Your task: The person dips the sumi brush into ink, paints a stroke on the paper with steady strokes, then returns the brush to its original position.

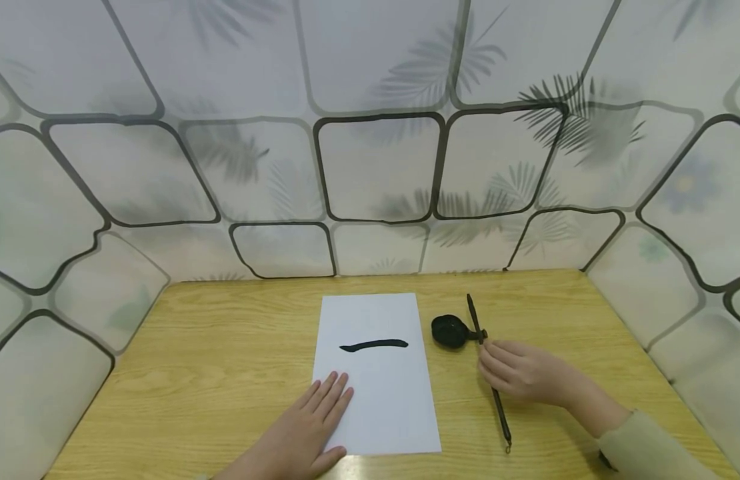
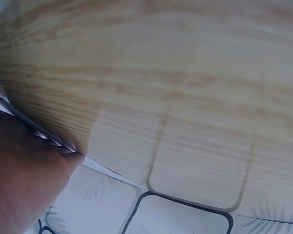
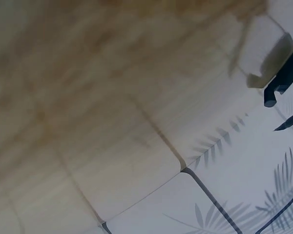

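A white sheet of paper (image 1: pixel 385 400) lies on the table with one black horizontal brush stroke (image 1: pixel 375 345) across its upper half. My left hand (image 1: pixel 313 423) rests flat on the sheet's lower left edge, fingers extended. To the right of the paper sits a small black ink dish (image 1: pixel 449 332) with a short handle. The fingertips of my right hand (image 1: pixel 526 370) pinch a dark writing brush (image 1: pixel 500 413) near its middle; its upper part crosses the dish's handle, and a hanging loop ends the shaft nearest me. In the right wrist view the dish (image 3: pixel 287 70) and the brush tip (image 3: pixel 289 121) show at the right edge.
Light wood-grain table (image 1: pixel 226 353) extends on both sides of the paper. A pale wall covering (image 1: pixel 379 167) with a stone-outline and leaf pattern encloses the back and sides. Beneath the right sleeve (image 1: pixel 652 447) a small dark object (image 1: pixel 607 461) partly shows.
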{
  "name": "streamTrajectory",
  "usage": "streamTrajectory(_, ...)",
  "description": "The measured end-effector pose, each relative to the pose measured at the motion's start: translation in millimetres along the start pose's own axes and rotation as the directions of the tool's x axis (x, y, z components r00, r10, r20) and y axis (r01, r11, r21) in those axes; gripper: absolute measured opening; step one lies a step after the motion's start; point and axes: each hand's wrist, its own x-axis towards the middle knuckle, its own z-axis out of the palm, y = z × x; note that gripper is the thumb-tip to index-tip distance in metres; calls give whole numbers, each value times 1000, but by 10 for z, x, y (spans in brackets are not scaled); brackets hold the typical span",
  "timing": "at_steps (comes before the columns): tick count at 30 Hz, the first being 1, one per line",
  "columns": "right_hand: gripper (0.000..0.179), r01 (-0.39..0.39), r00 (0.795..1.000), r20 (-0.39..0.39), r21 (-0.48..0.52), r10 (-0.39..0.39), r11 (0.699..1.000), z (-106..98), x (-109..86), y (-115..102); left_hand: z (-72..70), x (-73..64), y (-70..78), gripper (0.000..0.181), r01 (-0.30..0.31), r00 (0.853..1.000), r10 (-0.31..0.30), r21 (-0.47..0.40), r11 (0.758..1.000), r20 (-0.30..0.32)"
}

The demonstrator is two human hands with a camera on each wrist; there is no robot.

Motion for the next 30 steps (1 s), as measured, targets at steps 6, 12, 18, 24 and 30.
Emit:
streamTrajectory(6, 50, 17, 1000, -14, 40, -17, 999, 69, 5, -34, 2, -2, 6, 77, 2, 1000, -2, 8, 1000, -8)
streamTrajectory(12, 52, 27, 1000, 8, 60, -27, 998, 114, -13, -54, 4, -4, 9, 77, 4, 1000, -4, 9, 1000, 6)
streamTrajectory(18, 52, 39, 999, 33, 83, -42, 996, 135, -17, -60, -4, -2, 8, 76, 5, 1000, -5, 1, 1000, 7)
streamTrajectory(24, 55, 54, 998, 37, 106, -59, 993, 179, -33, -92, -15, 5, 5, 77, 7, 1000, -6, -10, 1000, 21)
streamTrajectory(30, 54, 51, 997, 43, 122, -57, 991, 197, -58, -138, -17, 1, 6, 77, 6, 1000, -6, -5, 1000, 12)
